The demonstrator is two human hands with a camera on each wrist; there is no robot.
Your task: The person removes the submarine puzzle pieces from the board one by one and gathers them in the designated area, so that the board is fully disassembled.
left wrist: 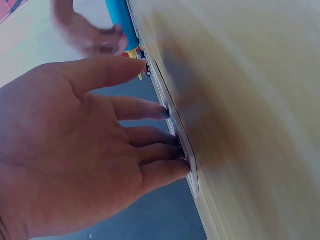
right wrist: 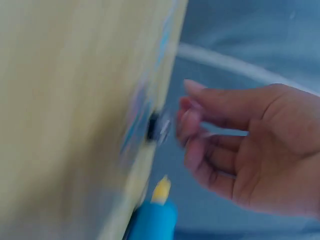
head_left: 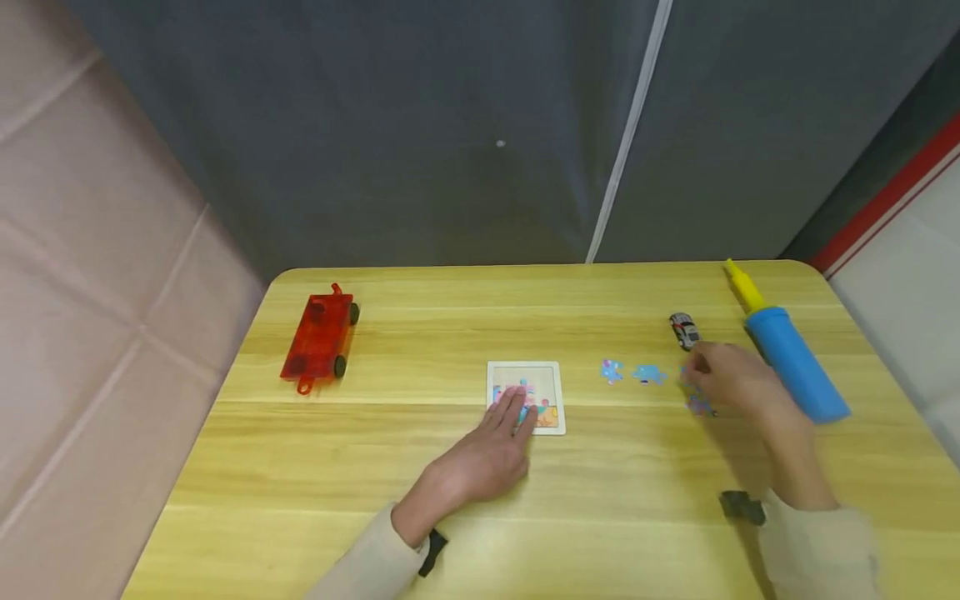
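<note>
A small white-framed jigsaw board [head_left: 557,383] lies near the middle of the table, with pink and coloured pieces in its lower part. My left hand [head_left: 480,458] rests its spread fingertips on it; in the left wrist view the fingers [left wrist: 150,136] reach down to the board's face. To the right, two blue puzzle pieces [head_left: 649,374] lie side by side, and a purple-blue puzzle piece [head_left: 699,405] lies below my right hand [head_left: 731,379]. In the right wrist view that hand [right wrist: 240,145] is blurred, fingers loosely bent, with nothing visible between thumb and fingers.
A toy car [head_left: 684,331] stands just beyond my right hand. A blue pump with a yellow nozzle [head_left: 798,367] lies at the table's right side. The red wheeled toy cart [head_left: 318,337] stands at the left. A grey curtain [head_left: 420,150] hangs behind the table.
</note>
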